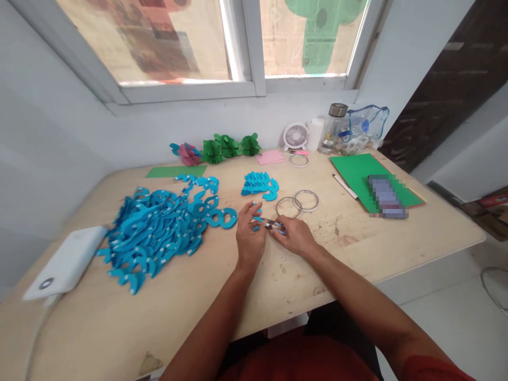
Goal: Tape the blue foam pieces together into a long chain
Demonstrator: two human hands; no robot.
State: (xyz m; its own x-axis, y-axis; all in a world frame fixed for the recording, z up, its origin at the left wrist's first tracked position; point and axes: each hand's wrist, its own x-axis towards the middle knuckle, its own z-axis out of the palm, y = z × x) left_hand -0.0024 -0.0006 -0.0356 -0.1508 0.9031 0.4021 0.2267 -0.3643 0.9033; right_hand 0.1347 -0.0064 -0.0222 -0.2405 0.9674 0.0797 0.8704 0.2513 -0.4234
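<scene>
Scissors (273, 225): between the hands, long axis nearly 9-to-3 o'clock, tips toward 9.
Right hand (296, 235): closed around their 3 o'clock end.
Left hand (251, 233): partly curled, a blue paper piece (257, 217) between its fingers.

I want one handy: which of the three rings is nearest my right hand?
The left ring of the overlapping pair, just beyond your right hand; its partner sits farther right, and the third ring lies by the fan.

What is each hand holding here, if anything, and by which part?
The right hand grips a small scissors-like tool by its blue handle end. The left hand seems to hold a blue piece; which part is hidden.
</scene>
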